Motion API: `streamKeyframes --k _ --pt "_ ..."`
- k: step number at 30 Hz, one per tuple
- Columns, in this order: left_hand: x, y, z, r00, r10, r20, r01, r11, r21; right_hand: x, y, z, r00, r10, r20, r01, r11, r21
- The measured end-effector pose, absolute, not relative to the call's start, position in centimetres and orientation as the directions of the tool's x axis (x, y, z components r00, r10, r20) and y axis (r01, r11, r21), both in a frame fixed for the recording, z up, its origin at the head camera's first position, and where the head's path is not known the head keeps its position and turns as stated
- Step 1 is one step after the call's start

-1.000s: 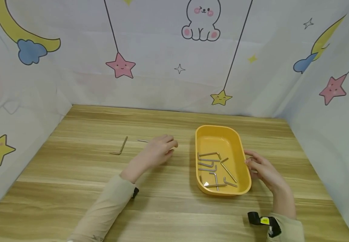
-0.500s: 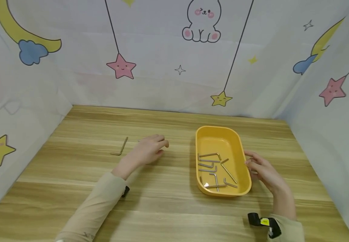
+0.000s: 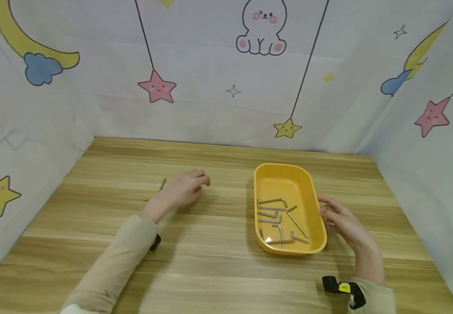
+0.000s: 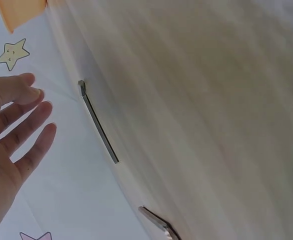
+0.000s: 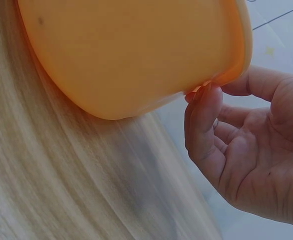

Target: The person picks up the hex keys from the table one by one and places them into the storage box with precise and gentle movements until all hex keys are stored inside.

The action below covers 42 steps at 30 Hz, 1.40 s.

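Note:
My left hand [image 3: 181, 189] is held over the left part of the table, fingers loosely bent and nothing between them. In the left wrist view, a silver hex key [image 4: 100, 127] lies on the wood beyond the fingertips; the hand hides it in the head view. A brassy hex key [image 3: 163, 184] lies further left, partly covered by the hand and wrist. My right hand [image 3: 342, 220] holds the right side of a yellow plastic box [image 3: 279, 185], thumb and fingers at its rim. Several L-shaped hex keys [image 3: 298, 224] are scattered in the box's near half.
The box stands on a wood-grain table [image 3: 211, 270], right of centre. A white cloth [image 3: 195, 117] printed with stars and moons hangs along the back and both sides. A black wrist camera [image 3: 344, 290] sits on the right forearm.
The left hand has moved left, covering the silver hex key and part of the brassy one in the head view. The right hand and the box have stayed in place.

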State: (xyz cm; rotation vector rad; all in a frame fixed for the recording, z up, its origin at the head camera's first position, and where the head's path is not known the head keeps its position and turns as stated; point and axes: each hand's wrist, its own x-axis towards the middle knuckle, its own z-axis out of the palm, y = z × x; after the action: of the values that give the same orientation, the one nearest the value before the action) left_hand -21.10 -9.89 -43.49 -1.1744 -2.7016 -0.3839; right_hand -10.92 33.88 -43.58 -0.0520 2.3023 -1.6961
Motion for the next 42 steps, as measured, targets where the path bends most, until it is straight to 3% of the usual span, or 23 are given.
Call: streamKeyframes --k 21,42 --pt "-23.7 -11.9 -44.4 -0.713 0.693 0.111 0.701 0.703 0.119 -10.9 33.5 -43.5 -0.958 -0.200 -0.208 0.143 0.296 -0.944" --pt "-24.4 -11.6 -45.5 -0.706 0.700 0.107 0.708 0.700 0.094 -10.7 33.7 -43.8 -0.959 -0.193 -0.209 0.147 0.293 -0.945"
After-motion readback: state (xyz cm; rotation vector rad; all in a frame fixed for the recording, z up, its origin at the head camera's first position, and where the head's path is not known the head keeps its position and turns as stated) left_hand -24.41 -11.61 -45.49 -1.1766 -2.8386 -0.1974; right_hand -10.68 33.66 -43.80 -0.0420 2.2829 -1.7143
